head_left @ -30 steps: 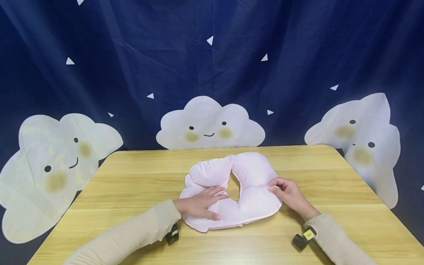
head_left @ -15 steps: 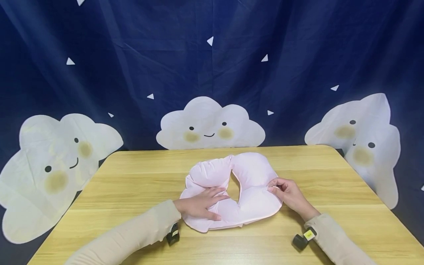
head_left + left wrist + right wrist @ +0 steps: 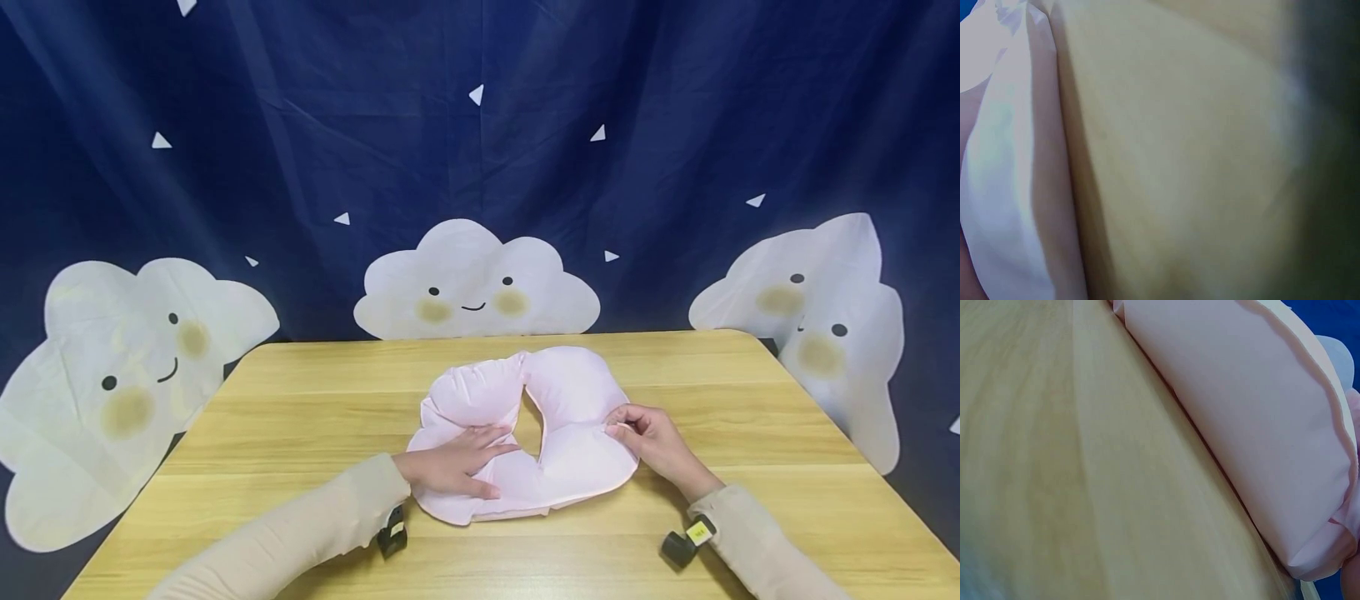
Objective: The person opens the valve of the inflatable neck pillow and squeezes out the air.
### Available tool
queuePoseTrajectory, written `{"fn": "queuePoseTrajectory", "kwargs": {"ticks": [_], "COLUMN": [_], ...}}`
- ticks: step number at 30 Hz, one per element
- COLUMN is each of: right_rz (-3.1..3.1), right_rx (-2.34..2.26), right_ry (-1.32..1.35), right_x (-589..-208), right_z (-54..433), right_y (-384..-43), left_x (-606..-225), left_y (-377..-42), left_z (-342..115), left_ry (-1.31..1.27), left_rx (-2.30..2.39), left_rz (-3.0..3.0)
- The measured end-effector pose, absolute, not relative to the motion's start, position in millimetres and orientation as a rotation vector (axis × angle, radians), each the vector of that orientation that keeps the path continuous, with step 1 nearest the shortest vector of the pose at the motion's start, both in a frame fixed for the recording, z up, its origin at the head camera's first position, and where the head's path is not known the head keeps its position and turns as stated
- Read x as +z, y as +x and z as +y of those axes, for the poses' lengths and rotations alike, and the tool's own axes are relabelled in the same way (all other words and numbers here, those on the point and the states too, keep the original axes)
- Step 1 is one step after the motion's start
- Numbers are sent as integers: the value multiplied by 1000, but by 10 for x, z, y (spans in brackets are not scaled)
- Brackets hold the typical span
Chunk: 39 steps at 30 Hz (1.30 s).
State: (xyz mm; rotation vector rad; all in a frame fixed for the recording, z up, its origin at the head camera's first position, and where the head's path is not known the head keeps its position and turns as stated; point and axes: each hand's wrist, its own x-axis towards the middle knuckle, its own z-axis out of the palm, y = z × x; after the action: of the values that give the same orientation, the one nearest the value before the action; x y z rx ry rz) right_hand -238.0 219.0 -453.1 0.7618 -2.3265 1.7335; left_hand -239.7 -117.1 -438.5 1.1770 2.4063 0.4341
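A puffy pale pink neck pillow (image 3: pixel 577 379) lies on the wooden table, its lobes curving round a narrow central opening. My left hand (image 3: pixel 457 460) rests on its near left part with fingers spread. At the right edge, my right hand (image 3: pixel 656 437) pinches the pillow between thumb and fingers, at a crease between two lobes. Whatever small detail sits under those fingertips is too hidden to make out. In the left wrist view the side of the pillow (image 3: pixel 1004 181) runs down the left. The right wrist view shows its pink underside (image 3: pixel 1241 431) close to the table.
The light wooden table (image 3: pixel 300 392) has rounded far corners. Behind it hangs a dark blue curtain (image 3: pixel 420 150) printed with smiling clouds and small white triangles. A black wrist camera is strapped at each cuff, the left one (image 3: pixel 392 533) and the right one (image 3: pixel 681 548).
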Motion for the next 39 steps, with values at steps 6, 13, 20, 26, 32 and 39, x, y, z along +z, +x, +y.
{"fn": "queuePoseTrajectory", "kwargs": {"ticks": [6,13,20,26,32,39], "right_rz": [-2324,-2327,-2332,-2350,-2367,-2369], "right_rx": [1739,1736,1735,1720,1726,1750], "right_ry": [766,775,779,760,752,729], "right_x": [-4530,-4538,-4539,-4541,-4544,-4559], "right_z": [2186,2185,2189,2186,2196,2209], "right_y": [-2381,-2384,-2383,-2387,-2383,-2375], "left_x": [-4394,-4431,-4443,-4391,-4323,-4226], "left_y": [-2399,-2410,-2404,-2409,-2420,-2407], "left_z": [-1158,-1152,-1147,-1161,-1225,-1291], "left_ry": [1194,1199,1220,1239,1226,1173], "left_rx": [423,386,346,380,541,728], "left_rz": [2407,2421,2431,2410,2346,2319]}}
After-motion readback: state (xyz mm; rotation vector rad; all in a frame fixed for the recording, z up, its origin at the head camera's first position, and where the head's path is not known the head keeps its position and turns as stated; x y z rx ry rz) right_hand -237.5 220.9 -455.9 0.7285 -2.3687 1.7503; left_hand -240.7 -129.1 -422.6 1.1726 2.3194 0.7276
